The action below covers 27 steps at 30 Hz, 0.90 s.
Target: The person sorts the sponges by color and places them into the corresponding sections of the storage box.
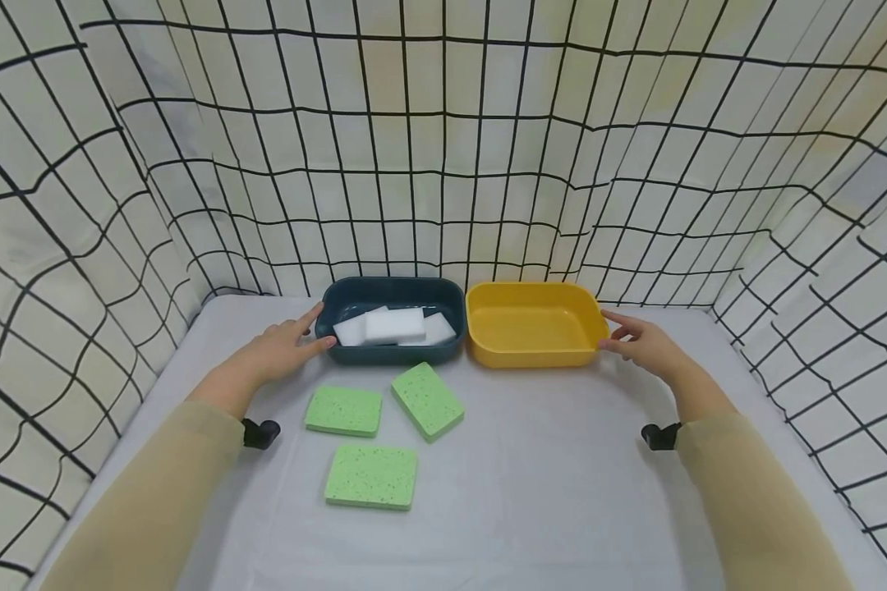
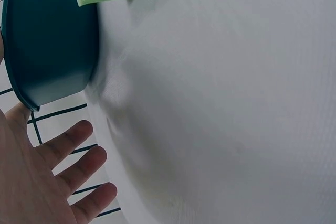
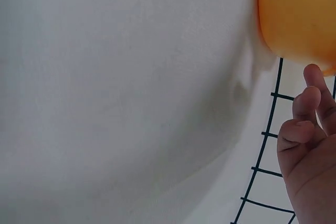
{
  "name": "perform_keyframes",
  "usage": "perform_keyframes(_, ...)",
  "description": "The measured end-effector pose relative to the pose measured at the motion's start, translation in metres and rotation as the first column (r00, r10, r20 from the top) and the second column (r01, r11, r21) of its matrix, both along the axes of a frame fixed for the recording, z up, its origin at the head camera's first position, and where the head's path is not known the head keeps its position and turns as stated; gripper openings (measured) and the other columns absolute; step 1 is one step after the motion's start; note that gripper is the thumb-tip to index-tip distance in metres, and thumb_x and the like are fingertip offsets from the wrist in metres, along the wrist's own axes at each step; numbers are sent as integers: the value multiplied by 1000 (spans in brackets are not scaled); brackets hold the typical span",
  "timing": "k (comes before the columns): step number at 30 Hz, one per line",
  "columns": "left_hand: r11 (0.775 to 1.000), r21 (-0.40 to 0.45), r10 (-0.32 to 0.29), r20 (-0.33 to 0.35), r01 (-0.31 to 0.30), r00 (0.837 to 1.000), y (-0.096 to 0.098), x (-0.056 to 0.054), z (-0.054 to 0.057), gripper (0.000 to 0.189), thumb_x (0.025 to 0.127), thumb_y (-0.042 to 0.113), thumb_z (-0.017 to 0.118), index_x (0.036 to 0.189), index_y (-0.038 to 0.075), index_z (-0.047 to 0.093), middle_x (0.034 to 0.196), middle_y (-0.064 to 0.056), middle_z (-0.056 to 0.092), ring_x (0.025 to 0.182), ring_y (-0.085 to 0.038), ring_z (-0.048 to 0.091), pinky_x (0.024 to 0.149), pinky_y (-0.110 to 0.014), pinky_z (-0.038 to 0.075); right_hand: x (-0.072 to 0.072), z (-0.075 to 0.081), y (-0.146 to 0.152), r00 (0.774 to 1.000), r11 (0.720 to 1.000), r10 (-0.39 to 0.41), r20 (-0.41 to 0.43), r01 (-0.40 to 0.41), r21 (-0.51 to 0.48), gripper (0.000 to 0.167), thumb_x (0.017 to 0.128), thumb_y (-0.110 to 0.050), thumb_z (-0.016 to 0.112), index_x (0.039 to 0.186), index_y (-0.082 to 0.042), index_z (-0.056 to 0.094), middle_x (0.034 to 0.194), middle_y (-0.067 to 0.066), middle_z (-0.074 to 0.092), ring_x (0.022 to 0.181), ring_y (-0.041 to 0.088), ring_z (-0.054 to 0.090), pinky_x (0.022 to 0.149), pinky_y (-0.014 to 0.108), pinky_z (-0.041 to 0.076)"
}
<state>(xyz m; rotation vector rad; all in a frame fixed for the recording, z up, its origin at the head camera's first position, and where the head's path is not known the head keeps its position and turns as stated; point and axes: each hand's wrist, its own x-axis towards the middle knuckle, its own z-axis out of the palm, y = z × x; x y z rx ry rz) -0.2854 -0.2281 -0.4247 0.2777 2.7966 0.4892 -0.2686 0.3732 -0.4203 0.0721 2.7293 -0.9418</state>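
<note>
A dark teal dish (image 1: 390, 355) holds several white sponge blocks (image 1: 394, 326). Side by side with it, on its right, stands a yellow dish (image 1: 532, 359) with nothing inside. My left hand (image 1: 277, 351) touches the left end of the teal dish; in the left wrist view its other fingers (image 2: 86, 169) spread out below the rim. At the yellow dish's right end, my right hand (image 1: 641, 343) rests its thumb and index finger against the rim. Three speckled green sponges lie in front of the teal dish: one at left (image 1: 343, 410), one tilted (image 1: 428, 401), one nearest (image 1: 371, 478).
A white cloth (image 1: 547, 492) covers the table. Black wire grid panels (image 1: 443, 115) with pale sheeting behind rise at the back and on both sides, close behind the two dishes. A black wrist strap device (image 1: 261, 433) shows at each sleeve.
</note>
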Motion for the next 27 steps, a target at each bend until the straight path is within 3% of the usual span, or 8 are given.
perform_keyframes(8, 1000, 3, -6, 0, 6, 1000, 1, 2, 3, 89, 95, 74, 31, 160, 25, -6, 152, -26, 37, 139, -59, 17, 106, -76, 17, -1, -6, -5, 1000, 999, 2, 2, -2, -38, 90, 85, -60, 70, 158, -31, 26, 121, 15, 52, 92, 29, 52, 77, 35, 44)
perform_keyframes(18, 1000, -11, -15, -2, 15, 1000, 1, 0, 3, 89, 96, 73, 32, 160, 24, -5, 152, -26, 37, 139, -59, 18, 106, -76, 18, 4, -3, -11, 1000, 996, -22, 5, 23, -88, 89, 89, -50, 71, 159, -24, 23, 110, 14, 52, 89, 28, 51, 77, 33, 46)
perform_keyframes(27, 1000, -11, -18, -1, 18, 1000, 1, 2, 6, 89, 96, 72, 33, 160, 23, -4, 152, -28, 35, 139, -60, 18, 106, -76, 18, 10, -5, -11, 1000, 995, -18, -8, 17, -101, 91, 87, -54, 70, 159, -22, 24, 98, 12, 53, 84, 27, 51, 77, 34, 43)
